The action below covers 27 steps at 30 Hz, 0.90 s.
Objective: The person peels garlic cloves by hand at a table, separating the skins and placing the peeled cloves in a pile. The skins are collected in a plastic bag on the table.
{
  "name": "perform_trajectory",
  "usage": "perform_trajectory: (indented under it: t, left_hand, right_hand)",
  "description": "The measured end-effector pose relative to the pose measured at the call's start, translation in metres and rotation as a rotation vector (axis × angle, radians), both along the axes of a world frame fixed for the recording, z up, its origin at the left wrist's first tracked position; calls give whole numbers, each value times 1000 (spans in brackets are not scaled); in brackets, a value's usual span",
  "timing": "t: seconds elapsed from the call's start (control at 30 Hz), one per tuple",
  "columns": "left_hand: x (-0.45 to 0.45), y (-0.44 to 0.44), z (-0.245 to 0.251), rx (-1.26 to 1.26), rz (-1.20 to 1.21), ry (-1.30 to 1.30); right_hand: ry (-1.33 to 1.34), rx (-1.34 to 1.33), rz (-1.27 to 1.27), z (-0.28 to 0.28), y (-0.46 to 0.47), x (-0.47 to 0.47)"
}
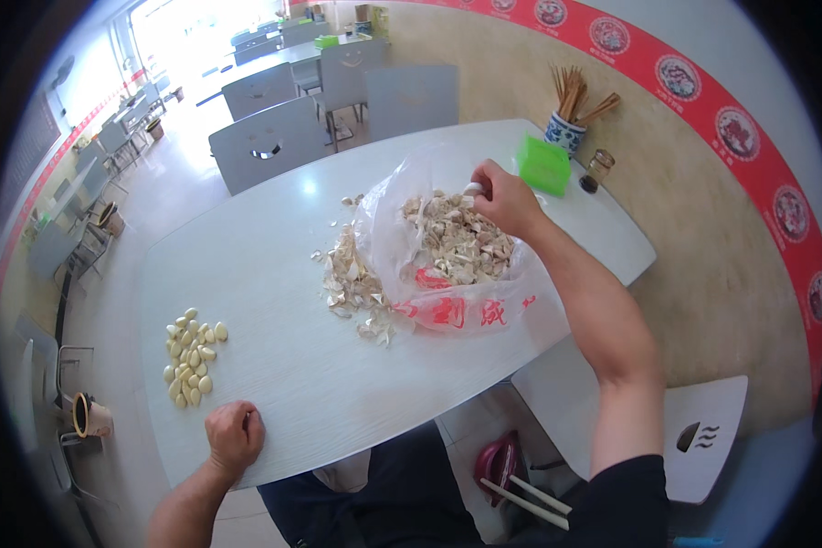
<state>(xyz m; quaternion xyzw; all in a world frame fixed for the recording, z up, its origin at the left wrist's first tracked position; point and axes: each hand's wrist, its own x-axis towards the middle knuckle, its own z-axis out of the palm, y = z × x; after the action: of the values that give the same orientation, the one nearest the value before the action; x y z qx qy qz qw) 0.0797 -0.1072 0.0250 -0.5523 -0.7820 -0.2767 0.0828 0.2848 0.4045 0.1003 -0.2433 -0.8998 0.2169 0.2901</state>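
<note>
My right hand [510,200] is over the far side of a clear plastic bag [390,229] with red printing. Pinched in its fingers is a pale garlic clove [474,188]. Unpeeled cloves and papery skins [459,240] fill the bag's open mouth. Loose garlic skins [353,277] lie in a heap against the bag's left side. My left hand [235,433] rests curled into a loose fist at the table's near left edge; nothing shows in it. Just beyond it, peeled garlic cloves [193,356] lie in a pile on the pale table [281,294].
By the wall stand a green tissue box [544,164], a blue-and-white holder [564,133] of chopsticks and a small glass jar [596,171]. Chairs [277,140] line the far side. A chair [702,431] and a dark red bag [496,466] with pale handles are at my right.
</note>
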Motion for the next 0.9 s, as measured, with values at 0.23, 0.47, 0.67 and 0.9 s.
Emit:
perform_trajectory:
  t: [0.23, 0.47, 0.67, 0.9]
  left_hand:
    - [-10, -14, -9, -14, 6, 4]
    - [23, 98, 16, 242, -161, -452]
    - [-16, 117, -3, 360, -71, -519]
    - [-42, 129, -14, 320, -17, -674]
  right_hand:
    - [18, -210, 389, 47, -160, -20]
    - [-81, -341, 465, -9, -250, -78]
    - [28, -718, 452, -39, -255, -116]
    - [2, -917, 351, -57, -246, -140]
